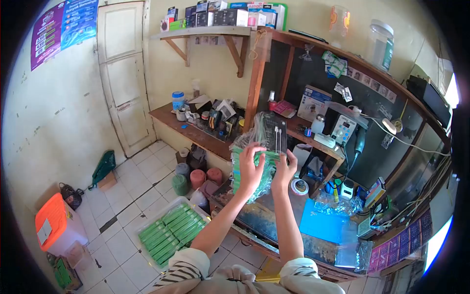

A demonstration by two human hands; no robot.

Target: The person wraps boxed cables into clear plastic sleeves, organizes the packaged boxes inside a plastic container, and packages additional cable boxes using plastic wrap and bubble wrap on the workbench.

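Observation:
My left hand (250, 169) and my right hand (285, 170) are side by side at the workbench, fingers closed on the near green edge of a flat black-and-green packet (275, 130). Two thin white shapes show on its dark face. Below and to the left, close to my left hand, a stack of green packets (237, 171) stands at the bench edge. Crinkled clear plastic (262, 126) lies around the stack and the held packet. My palms hide part of the pile, and I cannot tell what is inside the packet.
A blue mat (320, 220) lies on the bench to the right, near clear plastic bags (353, 250). A soldering station (342, 128) stands on the raised shelf. On the tiled floor are a clear tray (142, 240) of green packets and an orange-lidded box (58, 220).

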